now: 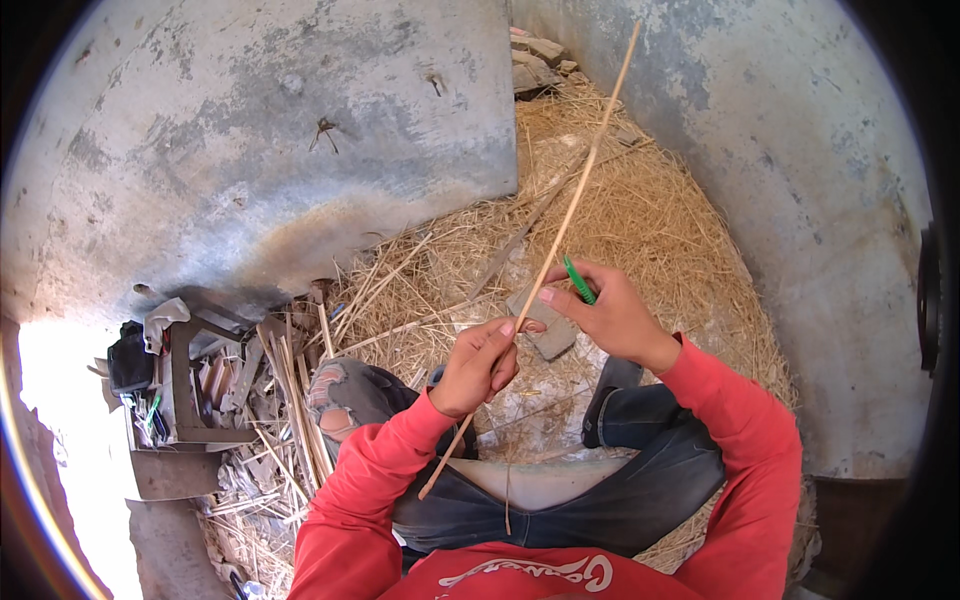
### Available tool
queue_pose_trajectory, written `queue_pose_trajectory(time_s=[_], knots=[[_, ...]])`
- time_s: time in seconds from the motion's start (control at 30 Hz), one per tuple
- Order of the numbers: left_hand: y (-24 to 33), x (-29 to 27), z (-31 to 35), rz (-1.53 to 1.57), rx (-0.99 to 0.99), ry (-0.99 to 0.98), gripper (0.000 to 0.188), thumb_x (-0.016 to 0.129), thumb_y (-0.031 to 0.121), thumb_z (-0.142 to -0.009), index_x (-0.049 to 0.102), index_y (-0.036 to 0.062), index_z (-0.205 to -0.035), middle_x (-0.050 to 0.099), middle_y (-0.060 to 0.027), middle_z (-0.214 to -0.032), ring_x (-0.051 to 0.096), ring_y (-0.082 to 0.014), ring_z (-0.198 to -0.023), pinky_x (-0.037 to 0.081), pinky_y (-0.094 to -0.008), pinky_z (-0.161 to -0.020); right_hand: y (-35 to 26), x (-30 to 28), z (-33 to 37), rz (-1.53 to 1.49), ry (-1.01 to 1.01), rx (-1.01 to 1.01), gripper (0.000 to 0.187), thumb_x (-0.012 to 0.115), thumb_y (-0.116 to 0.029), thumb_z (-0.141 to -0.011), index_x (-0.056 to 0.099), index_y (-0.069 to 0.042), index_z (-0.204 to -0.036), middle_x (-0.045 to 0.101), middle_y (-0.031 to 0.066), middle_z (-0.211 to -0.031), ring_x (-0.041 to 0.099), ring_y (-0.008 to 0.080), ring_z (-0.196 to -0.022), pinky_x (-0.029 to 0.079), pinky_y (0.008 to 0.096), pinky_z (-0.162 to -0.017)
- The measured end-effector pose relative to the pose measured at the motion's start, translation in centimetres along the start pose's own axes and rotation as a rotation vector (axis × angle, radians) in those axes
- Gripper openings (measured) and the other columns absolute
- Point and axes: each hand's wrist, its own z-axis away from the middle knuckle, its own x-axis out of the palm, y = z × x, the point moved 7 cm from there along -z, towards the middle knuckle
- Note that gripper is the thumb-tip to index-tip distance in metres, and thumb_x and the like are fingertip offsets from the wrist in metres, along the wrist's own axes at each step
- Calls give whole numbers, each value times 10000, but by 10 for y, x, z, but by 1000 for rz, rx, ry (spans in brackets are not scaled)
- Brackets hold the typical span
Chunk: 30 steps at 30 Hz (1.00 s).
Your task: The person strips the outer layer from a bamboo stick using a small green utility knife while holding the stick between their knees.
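A long, thin peeled wooden stick [588, 175] slants across the middle, its far end up toward the right-hand wall and its near end over my left thigh. My left hand [482, 366] is closed around its lower part, thumb on top. Just above that, my right hand [612, 310] grips a small green-handled tool [579, 280]; the tool's working end is hidden by the fingers. The thumb and fingertips of this hand are at the stick, close beside it. Whether they press on it I cannot tell.
Straw and shavings [640, 240] cover the ground. A flat grey stone [552, 340] lies beyond my hands. Bundled sticks [290, 385] lean at my left, beside an angular frame [183, 390] with odds and ends. Grey metal sheets [300, 110] and a curved wall [800, 200] enclose the spot.
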Motion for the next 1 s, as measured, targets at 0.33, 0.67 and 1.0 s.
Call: queue_pose_trajectory(time_s=[0.33, 0.67, 1.0], knots=[[-3, 1, 1, -210, 50, 14, 395, 469, 196, -1076, 524, -4, -1412, 357, 83, -621, 308, -18, -485, 239, -213, -452, -17, -31, -6, 343, 136, -104, 368, 626, -366, -970, 667, -5, -918, 611, 119, -670, 590, 241, -619, 456, 375, -596], [-3, -9, 7, -178, -1, 135, 363, 531, 159, -1054, 568, 9, -1382, 372, 88, -677, 322, -8, -550, 269, -206, -487, -5, 0, 4, 772, 77, -106, 467, 458, -492, -1016, 664, -81, -1091, 649, 203, -675, 652, 426, -625, 500, 532, -555], [1, -10, 3, -112, -16, 111, 351, 514, 150, -1059, 568, -14, -1365, 346, 80, -670, 293, -10, -534, 246, -216, -470, 1, -3, -6, 794, 106, -205, 490, 427, -501, -1028, 657, -71, -1079, 638, 192, -656, 636, 401, -585, 496, 500, -536]])
